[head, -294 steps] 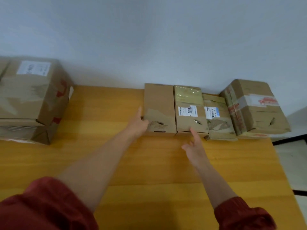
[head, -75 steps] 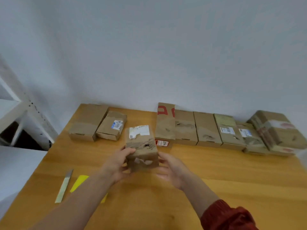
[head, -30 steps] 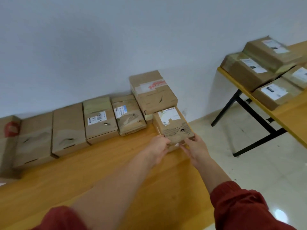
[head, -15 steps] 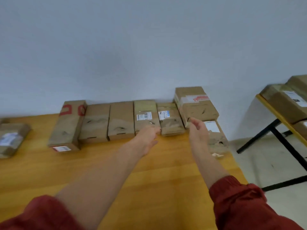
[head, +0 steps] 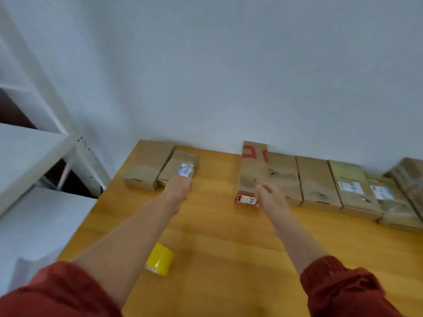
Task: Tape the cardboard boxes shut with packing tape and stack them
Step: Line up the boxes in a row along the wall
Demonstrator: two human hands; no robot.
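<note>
- The left hand (head: 178, 187) is stretched out to a small box (head: 177, 167) with a blue and white sticker on it.
- This hand is at the near end of the small box. The picture is blurry there, so I cannot tell if the fingers grip the box or just touch it.
- The small box lies on the wooden counter (head: 217, 236). It sits a bit crooked, just beside a bigger plain box (head: 146, 164) in the far left corner.
- The right hand (head: 271, 199) is up in the air with loose fingers. It holds nothing.
- The right hand is just in front of a long box with red marks (head: 253, 170). That box has a red sticker (head: 245, 199) on its near end, next to the fingers.
- More boxes stand in a row along the wall, to the right of the long box, side by side.
- First in the row come two brown boxes (head: 283, 177) with no stickers.
- After them come a box with a white sticker (head: 350, 186) and a box with a blue sticker (head: 386, 197).
- One more box (head: 409, 177) is cut off at the edge of the picture.
- A yellow tape roll (head: 162, 261) lies on the counter close to the person. Part of it is hidden behind the left arm. It is well apart from all the boxes.
- Both arms have red sleeves (head: 338, 291) pushed up.
- A white shelf (head: 34, 145) stands to the left of the counter.
</note>
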